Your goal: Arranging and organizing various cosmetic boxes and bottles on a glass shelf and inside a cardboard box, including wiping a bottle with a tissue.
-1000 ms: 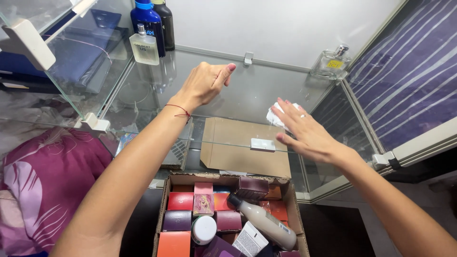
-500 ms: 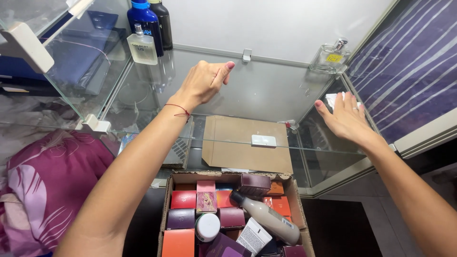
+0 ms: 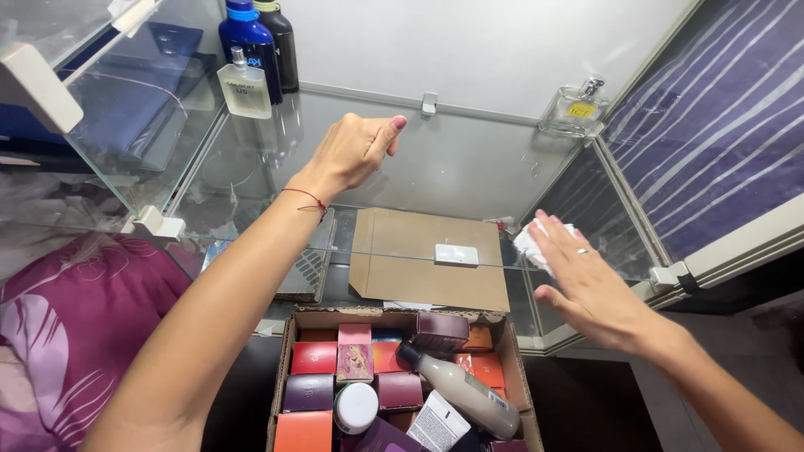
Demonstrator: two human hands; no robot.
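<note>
Wiping the glass shelf (image 3: 469,176) with a white cloth (image 3: 536,241) under my flat, open right hand (image 3: 590,289) near the front right corner. My left hand (image 3: 352,151) rests loosely curled, holding nothing. Most of the shelf looks bare; bottles (image 3: 255,54) stand at the back, and a box (image 3: 402,385) of small packs waits below.

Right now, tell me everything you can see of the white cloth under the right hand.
The white cloth is a small crumpled wad, soft like tissue or a wipe; which one cannot be told. It lies on the glass shelf near the shelf's front right corner. The right hand lies flat over it, fingers spread, covering most of it, so only its left edge sticks out past the fingertips. Nothing else touches it. The left hand is apart from it, further back over the shelf.
</note>
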